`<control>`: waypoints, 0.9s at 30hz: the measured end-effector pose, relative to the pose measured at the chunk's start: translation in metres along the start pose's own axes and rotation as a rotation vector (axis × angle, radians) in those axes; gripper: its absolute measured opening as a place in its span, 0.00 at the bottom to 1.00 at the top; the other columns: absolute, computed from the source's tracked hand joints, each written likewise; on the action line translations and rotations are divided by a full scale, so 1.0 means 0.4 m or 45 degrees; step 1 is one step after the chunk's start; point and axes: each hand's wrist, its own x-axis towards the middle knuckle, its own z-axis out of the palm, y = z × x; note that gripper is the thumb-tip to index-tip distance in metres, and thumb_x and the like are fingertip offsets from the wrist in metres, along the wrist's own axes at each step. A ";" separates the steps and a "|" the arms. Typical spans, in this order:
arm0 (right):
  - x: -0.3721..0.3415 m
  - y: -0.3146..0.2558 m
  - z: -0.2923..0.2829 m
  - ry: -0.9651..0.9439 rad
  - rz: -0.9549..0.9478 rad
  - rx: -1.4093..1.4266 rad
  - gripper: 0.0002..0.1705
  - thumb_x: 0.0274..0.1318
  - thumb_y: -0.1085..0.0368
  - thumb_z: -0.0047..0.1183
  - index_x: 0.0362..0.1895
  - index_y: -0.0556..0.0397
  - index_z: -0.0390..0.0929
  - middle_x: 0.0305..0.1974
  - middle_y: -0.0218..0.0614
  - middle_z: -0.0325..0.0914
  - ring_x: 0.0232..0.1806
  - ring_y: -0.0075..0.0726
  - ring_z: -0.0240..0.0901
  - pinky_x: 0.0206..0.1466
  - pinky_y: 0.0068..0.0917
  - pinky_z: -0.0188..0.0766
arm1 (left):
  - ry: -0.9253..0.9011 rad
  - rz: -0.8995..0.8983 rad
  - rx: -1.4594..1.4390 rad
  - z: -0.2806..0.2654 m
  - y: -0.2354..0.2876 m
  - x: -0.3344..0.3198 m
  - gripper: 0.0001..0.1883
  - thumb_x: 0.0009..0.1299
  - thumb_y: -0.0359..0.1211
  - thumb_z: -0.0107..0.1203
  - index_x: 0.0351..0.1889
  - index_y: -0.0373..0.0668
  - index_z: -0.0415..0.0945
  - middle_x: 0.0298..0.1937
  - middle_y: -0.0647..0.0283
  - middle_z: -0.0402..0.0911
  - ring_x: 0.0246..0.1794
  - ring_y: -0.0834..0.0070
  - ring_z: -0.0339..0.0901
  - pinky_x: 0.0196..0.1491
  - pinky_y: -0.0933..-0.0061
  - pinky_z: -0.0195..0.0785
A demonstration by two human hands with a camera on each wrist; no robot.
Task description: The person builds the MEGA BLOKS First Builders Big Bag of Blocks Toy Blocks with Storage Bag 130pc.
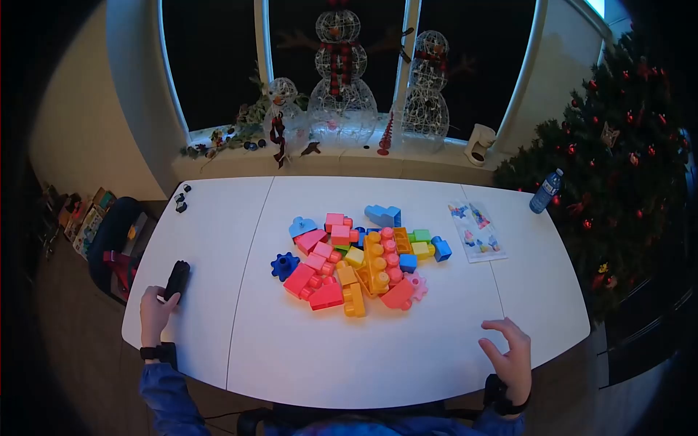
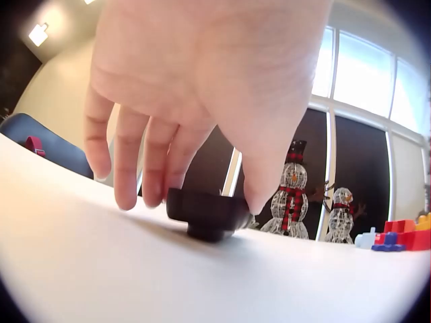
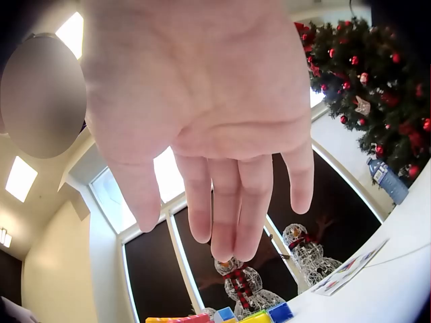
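Note:
At the table's left side my left hand (image 1: 153, 314) is at the near end of a small black object (image 1: 177, 280) lying on the white top. In the left wrist view the thumb is at one end of this black object (image 2: 207, 210) and a fingertip at the other, pinching it between them; its kind is hard to make out. My right hand (image 1: 512, 352) hovers over the right front of the table, fingers loosely bent and holding nothing. Between the hands lies a pile of colourful toy building blocks (image 1: 349, 263), with a dark blue gear (image 1: 285, 267) and a pink gear (image 1: 417, 286) at its edges.
A printed picture sheet (image 1: 476, 231) lies right of the blocks, and a blue water bottle (image 1: 546, 191) stands at the right edge. Small black pieces (image 1: 182, 200) sit at the far left corner. Beyond the table are wire snowmen (image 1: 340, 80) and a decorated tree (image 1: 611, 160).

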 end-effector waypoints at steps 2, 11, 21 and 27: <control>-0.008 0.014 0.011 0.008 -0.015 -0.017 0.15 0.54 0.66 0.70 0.45 0.55 0.85 0.43 0.43 0.88 0.48 0.57 0.83 0.71 0.58 0.68 | 0.069 0.037 0.051 -0.001 0.006 -0.016 0.27 0.64 0.42 0.74 0.54 0.33 0.79 0.48 0.53 0.85 0.38 0.61 0.82 0.42 0.59 0.76; -0.004 0.011 0.041 -0.004 -0.042 0.003 0.14 0.54 0.66 0.70 0.45 0.54 0.85 0.42 0.42 0.88 0.46 0.55 0.84 0.70 0.57 0.70 | 0.217 0.328 -0.314 -0.070 0.306 -0.214 0.18 0.68 0.32 0.69 0.54 0.38 0.80 0.49 0.59 0.86 0.45 0.65 0.82 0.45 0.65 0.73; 0.045 -0.054 0.111 -0.064 -0.291 -0.036 0.15 0.55 0.66 0.71 0.47 0.52 0.86 0.43 0.38 0.88 0.47 0.47 0.85 0.69 0.56 0.70 | 0.056 0.502 -0.722 0.008 0.508 -0.343 0.11 0.68 0.28 0.67 0.46 0.35 0.83 0.37 0.56 0.87 0.38 0.67 0.86 0.42 0.70 0.76; 0.044 -0.068 0.154 -0.122 -0.288 0.048 0.14 0.56 0.66 0.71 0.46 0.51 0.86 0.43 0.38 0.88 0.46 0.46 0.85 0.69 0.55 0.70 | -0.086 0.542 -0.751 0.038 0.546 -0.348 0.11 0.68 0.29 0.68 0.46 0.36 0.84 0.39 0.56 0.88 0.39 0.67 0.87 0.42 0.69 0.77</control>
